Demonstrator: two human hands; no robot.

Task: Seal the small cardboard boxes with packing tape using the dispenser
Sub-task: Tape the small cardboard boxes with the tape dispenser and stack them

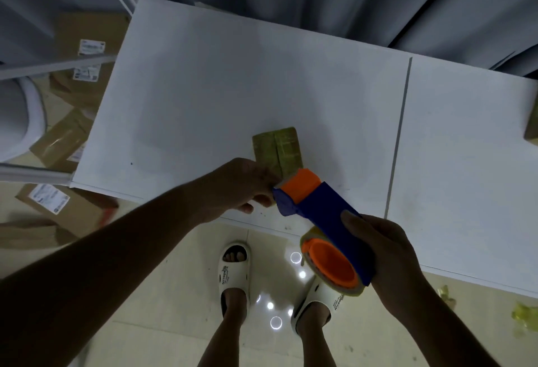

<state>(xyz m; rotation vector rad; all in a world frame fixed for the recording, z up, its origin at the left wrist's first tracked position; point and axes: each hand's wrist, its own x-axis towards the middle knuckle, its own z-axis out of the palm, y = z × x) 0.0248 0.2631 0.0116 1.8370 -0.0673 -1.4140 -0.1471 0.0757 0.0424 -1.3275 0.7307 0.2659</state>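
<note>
The right hand (381, 247) is wrapped around the blue body of the tape dispenser (323, 221), thumb on top, holding it tilted with its orange nose pointing up and away, toward the near end of the small cardboard box (276, 151). The left hand (241, 189) is curled at the dispenser's nose and the box's near corner; its fingertips seem to pinch there, but whether they grip the tape end, the box or the nose itself I cannot tell. The box lies flat on the white worktop (203, 90), near the front edge, its top already crossed by shiny strips of tape with a seam down the middle. My reading is that a strip is being started or cut at the box's near end. The next move calls for holding the box steady while the tape is pressed down flat and torn cleanly on the blade, with the dispenser kept low. Another box (532, 130) peeks in at the far right edge of the worktop, and labelled cartons (70, 139) lie on the floor to the left.
</note>
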